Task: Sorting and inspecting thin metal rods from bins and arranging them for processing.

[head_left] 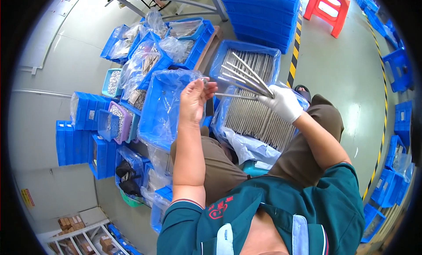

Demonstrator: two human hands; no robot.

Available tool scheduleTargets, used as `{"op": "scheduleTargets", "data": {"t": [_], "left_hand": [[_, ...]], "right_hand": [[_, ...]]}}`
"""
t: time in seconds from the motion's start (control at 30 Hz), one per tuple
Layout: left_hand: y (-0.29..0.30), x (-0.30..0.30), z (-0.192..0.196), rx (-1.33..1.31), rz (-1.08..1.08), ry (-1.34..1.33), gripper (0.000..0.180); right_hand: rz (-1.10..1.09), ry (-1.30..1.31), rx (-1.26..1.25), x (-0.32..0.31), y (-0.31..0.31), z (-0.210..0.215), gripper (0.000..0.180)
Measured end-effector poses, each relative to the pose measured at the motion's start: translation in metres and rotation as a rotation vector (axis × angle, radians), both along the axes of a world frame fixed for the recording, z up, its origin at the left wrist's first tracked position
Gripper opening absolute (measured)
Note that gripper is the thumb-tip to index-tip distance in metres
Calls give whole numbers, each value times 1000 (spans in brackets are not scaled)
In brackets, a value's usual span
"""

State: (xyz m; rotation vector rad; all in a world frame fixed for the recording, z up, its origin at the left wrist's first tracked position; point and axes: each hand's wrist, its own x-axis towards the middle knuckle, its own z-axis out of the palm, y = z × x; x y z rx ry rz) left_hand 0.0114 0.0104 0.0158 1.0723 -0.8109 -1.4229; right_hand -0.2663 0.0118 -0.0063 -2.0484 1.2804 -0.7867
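Observation:
My right hand, in a white glove, grips several thin metal rods at one end; they fan out toward the upper left. One rod from this bunch reaches close to my left hand. That hand is bare, with thumb and forefinger pinching a small grey metal piece whose exact kind is too small to tell. Below my right hand, many similar rods lie side by side in a plastic-lined blue crate. A plastic-lined blue bin stands beside my left hand.
Beyond the rods stands another blue crate of rods, with stacked blue crates behind. On the left are bagged parts in blue bins and a pink basket of small metal pieces. A red stool stands at the far right.

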Motion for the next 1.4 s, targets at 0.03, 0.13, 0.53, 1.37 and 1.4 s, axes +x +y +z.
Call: {"op": "scheduleTargets", "data": {"t": [0.03,0.13,0.53,1.37,1.4], "left_hand": [[-1,-3,-2,-7,-8,41,33],[0,-4,-5,-14,-127,67,37],[6,-4,-5,21,-183,38,29],[8,-2,0,43,-164,-155,32],[7,-2,-2,41,-179,-170,32]], "right_hand": [[17,4,46,3,3,1,32],[40,47,43,8,7,-3,34],[11,36,84,4,8,3,29],[-11,91,-106,9,10,1,25],[-15,82,-110,9,10,1,25]]}}
